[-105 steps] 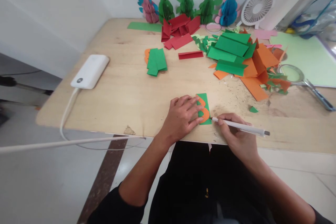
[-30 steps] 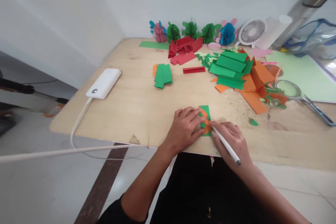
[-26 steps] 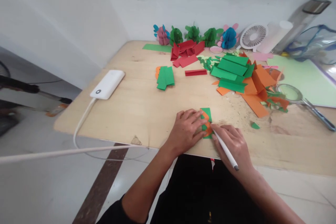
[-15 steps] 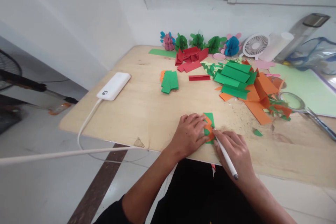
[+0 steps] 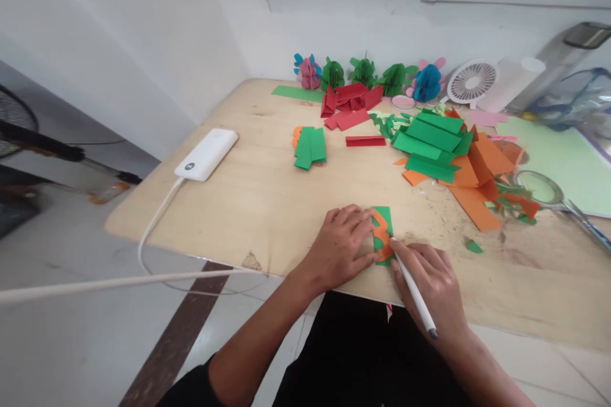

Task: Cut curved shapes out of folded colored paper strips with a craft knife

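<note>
Pale wood makes up the tabletop (image 5: pixel 267 216), its near edge just above the person's dark clothing. Close to that edge, the right hand (image 5: pixel 429 283) pinches a white pen (image 5: pixel 415 296), dark end slanting back toward the body; its fingertips largely hide the tip, so contact with the paper cannot be told. Opposite, the left hand (image 5: pixel 341 245) lies flat with fingers slightly spread, pressing an orange cut-out (image 5: pixel 382 234) onto a green paper strip (image 5: pixel 386 213) and covering the left part of both. A small green scrap (image 5: pixel 474 246) lies to the right.

Farther left rests a white power bank (image 5: pixel 207 154), its cable (image 5: pixel 153 229) hanging over the edge. Midway sit green paper pieces (image 5: pixel 310 147) overlapping some orange, then a folded red strip (image 5: pixel 365 141). On the right, green strips (image 5: pixel 432 140) are heaped over orange paper (image 5: pixel 482 165), taking up much of that side. Behind, red strips (image 5: pixel 353 96) lie before a row of paper figures (image 5: pixel 363 73), beside a small white fan (image 5: pixel 472 82) near the wall (image 5: pixel 344 28).
</note>
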The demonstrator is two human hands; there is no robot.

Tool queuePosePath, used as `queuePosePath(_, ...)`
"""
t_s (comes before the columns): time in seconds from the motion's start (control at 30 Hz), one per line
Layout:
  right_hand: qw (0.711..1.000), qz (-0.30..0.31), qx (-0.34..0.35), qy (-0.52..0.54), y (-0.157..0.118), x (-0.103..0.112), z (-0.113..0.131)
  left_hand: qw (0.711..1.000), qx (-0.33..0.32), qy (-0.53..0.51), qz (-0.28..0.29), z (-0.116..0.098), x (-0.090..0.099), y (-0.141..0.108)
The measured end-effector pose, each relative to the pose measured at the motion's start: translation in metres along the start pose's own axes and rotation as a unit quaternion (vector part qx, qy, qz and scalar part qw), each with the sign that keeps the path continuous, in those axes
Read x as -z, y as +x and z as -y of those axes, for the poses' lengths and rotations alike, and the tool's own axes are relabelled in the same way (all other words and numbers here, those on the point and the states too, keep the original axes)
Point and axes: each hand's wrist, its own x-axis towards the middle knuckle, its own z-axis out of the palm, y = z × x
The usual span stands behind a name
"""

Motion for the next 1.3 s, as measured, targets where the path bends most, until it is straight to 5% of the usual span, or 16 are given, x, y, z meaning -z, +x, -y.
queuePosePath(1.3,1.000,-0.007,0.025,-0.001,0.004,0.000,-0.001,0.995,-0.080,0.021,0.061,0.020,0.007,-0.002)
